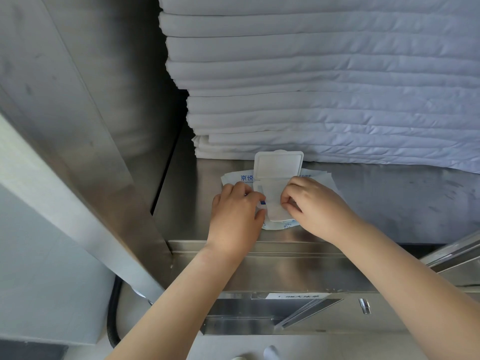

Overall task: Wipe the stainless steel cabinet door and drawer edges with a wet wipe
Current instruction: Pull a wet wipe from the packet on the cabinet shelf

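Both forearms reach forward and up from the bottom of the view, bare to the elbow, and meet over a wet wipe pack (pixel 237 178) lying flat on the stainless steel shelf (pixel 389 203) inside the cabinet. The pack sits just in front of a tall stack of folded white sheets (pixel 324 87), and its white plastic lid (pixel 278 163) is flipped open, standing back against the lowest sheets.

The left hand (pixel 235 211) lies palm down on the left part of the pack, knuckles up. Its fingers (pixel 253 196) are curled, and with the thumb below them they grip the pack's film beside the opening. The right hand (pixel 315 206) comes in from the right with the wrist bent slightly inward. Its fingers are curled tightly, and thumb and forefinger pinch the right edge of a wet wipe (pixel 275 210), which is partly drawn out of the opening and lies white and creased between the two hands.

To the left, the cabinet door (pixel 85 126) stands open, its brushed steel face slanting across the view. Below the shelf's front lip run the steel drawer edges (pixel 285 268), with a white label (pixel 298 296) and a small metal latch (pixel 364 305) beneath. A black hose (pixel 114 320) hangs at lower left.
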Demonstrator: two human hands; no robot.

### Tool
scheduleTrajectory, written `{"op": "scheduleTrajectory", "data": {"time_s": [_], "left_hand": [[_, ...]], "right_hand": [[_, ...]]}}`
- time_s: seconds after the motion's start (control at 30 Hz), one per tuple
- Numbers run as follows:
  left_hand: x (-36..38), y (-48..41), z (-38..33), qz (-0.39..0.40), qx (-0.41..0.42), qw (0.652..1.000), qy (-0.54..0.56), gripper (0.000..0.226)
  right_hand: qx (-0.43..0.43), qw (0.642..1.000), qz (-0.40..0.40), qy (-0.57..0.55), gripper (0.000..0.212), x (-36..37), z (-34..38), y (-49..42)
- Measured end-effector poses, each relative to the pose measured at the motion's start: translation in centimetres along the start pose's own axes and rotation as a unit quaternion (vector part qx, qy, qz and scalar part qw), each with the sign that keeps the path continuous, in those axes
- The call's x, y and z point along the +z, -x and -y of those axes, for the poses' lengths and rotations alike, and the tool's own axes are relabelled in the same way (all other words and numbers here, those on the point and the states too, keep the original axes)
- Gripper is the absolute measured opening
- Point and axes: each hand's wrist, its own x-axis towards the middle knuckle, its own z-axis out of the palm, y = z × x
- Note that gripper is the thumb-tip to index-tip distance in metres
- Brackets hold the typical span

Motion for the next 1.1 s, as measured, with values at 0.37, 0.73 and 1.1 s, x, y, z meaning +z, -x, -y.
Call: {"op": "scheduleTrajectory", "data": {"time_s": [0.37, 0.73, 1.1], "left_hand": [[0.1, -0.2, 0.1, 0.021, 0.039, 0.998, -0.037, 0.034], [-2.0, -1.3, -1.2, 0.047, 0.104, 0.989, 0.093, 0.057], [-3.5, -1.9, -2.1, -0.097, 0.090, 0.988, 0.082, 0.008]], "right_hand": [[-0.001, 0.999, 0.023, -0.023, 0.007, -0.3, -0.3, 0.4], [-0.036, 0.993, -0.109, 0.014, 0.007, -5.7, 0.4, 0.7], [-0.046, 0.983, -0.175, 0.038, 0.006, -8.7, 0.2, 0.0]]}}
